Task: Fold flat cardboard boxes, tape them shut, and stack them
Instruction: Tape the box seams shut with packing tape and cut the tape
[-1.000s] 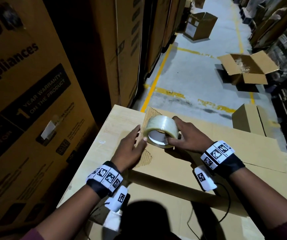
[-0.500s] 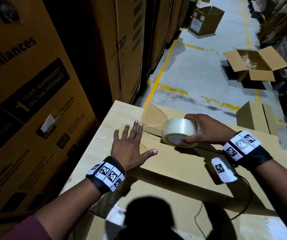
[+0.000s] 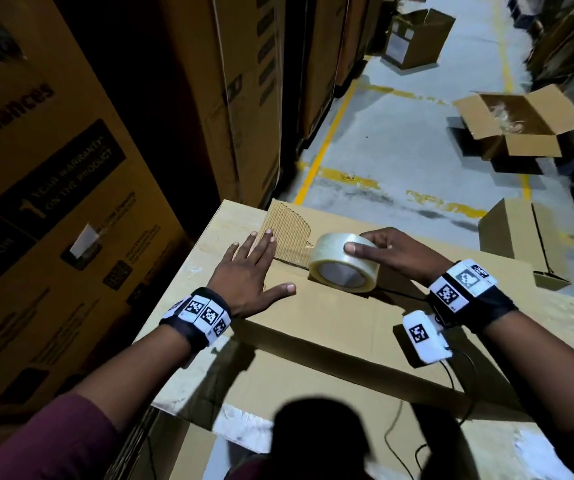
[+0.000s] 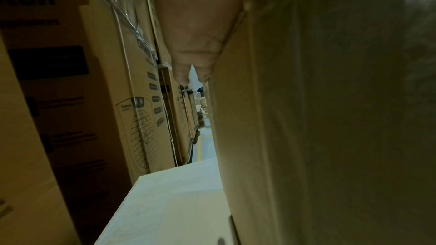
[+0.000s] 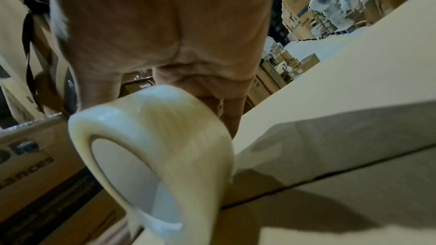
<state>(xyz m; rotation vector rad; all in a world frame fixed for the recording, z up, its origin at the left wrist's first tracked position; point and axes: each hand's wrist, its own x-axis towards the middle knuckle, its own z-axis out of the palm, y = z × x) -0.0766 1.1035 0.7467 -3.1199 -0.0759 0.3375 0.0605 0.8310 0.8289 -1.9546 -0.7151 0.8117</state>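
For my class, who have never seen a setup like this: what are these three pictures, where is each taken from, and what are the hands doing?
No machine here: a person with small cameras strapped to the head and both wrists. The head view looks down on a cardboard box being taped. The left hand lies flat on it, fingers straight, by a torn patch of bare corrugation. The right hand has its grip on a clear tape roll resting on the box. The right wrist view shows that roll up close; the left wrist view shows mostly cardboard.

A clear tape roll (image 3: 343,263) is stood on edge on the flat brown cardboard box (image 3: 330,317) at frame centre.
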